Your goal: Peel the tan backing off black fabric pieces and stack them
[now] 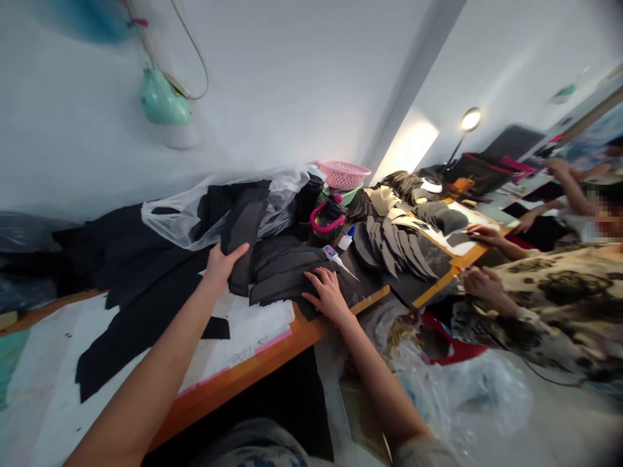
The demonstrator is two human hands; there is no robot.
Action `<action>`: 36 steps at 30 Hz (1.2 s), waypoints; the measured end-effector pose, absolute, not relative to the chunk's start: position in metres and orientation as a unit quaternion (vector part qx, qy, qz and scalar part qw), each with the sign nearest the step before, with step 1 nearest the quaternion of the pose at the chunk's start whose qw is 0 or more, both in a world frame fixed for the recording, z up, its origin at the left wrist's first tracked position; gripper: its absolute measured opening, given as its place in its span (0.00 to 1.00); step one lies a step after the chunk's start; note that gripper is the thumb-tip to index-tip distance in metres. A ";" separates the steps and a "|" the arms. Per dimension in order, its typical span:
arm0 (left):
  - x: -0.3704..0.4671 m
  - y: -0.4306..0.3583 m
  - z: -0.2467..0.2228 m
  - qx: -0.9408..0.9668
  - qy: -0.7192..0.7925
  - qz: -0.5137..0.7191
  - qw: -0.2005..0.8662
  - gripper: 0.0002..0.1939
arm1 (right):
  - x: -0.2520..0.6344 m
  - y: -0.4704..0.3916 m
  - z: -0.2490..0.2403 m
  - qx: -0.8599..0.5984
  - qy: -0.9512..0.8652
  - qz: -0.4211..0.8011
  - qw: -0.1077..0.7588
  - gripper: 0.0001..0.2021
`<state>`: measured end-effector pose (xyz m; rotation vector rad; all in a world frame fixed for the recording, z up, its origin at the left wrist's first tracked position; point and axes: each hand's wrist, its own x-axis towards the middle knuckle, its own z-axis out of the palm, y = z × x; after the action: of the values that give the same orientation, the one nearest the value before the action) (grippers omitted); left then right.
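My left hand (224, 263) is closed around the lower part of a long dark fabric piece (244, 227), with the thumb across its face. That piece stands tilted against a heap of black fabric. To its right, a fanned stack of dark curved pieces (282, 269) lies on the table. My right hand (327, 293) rests on the right end of this stack, fingers spread and palm down. A small glue bottle with a white nozzle (331, 254) lies just above my right fingers, and a blue-capped bottle (347, 239) stands behind it.
White paper (263, 324) covers the wooden table (306, 332) before me. Behind are a clear plastic bag (168, 224), a pink basket (343, 174) and a magenta-rimmed item (327, 220). More curved pieces (389, 246) lie to the right, near a person in a patterned top (559, 285). Plastic bags sit below.
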<state>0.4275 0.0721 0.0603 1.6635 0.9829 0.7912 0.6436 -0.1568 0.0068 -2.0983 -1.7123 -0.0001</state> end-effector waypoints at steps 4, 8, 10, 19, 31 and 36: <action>0.423 0.068 0.069 0.788 0.315 0.201 0.490 0.37 | 0.653 -0.160 0.003 -0.771 -0.568 -0.019 0.286 0.20; 0.445 0.039 0.052 0.893 0.250 0.089 0.363 0.36 | 0.682 -0.163 0.008 -0.809 -0.487 -0.035 0.329 0.22; 0.456 0.026 0.042 0.907 0.250 0.078 0.331 0.38 | 0.696 -0.160 0.017 -0.814 -0.488 -0.020 0.314 0.22; 0.467 -0.002 0.037 0.933 0.259 0.006 0.249 0.44 | 0.714 -0.134 0.051 -0.786 -0.588 0.143 0.125 0.33; 0.466 -0.030 0.032 0.943 0.260 0.029 0.204 0.60 | 0.680 -0.158 0.054 -0.744 -0.627 0.209 0.093 0.51; 0.486 -0.005 0.032 0.923 0.298 0.046 0.240 0.40 | 0.681 -0.146 0.058 -0.747 -0.617 0.245 0.051 0.50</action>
<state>0.4859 -0.0054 0.0323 2.5250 0.8160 0.1247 0.6809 -0.1459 0.0584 -2.2728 -1.8768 0.7451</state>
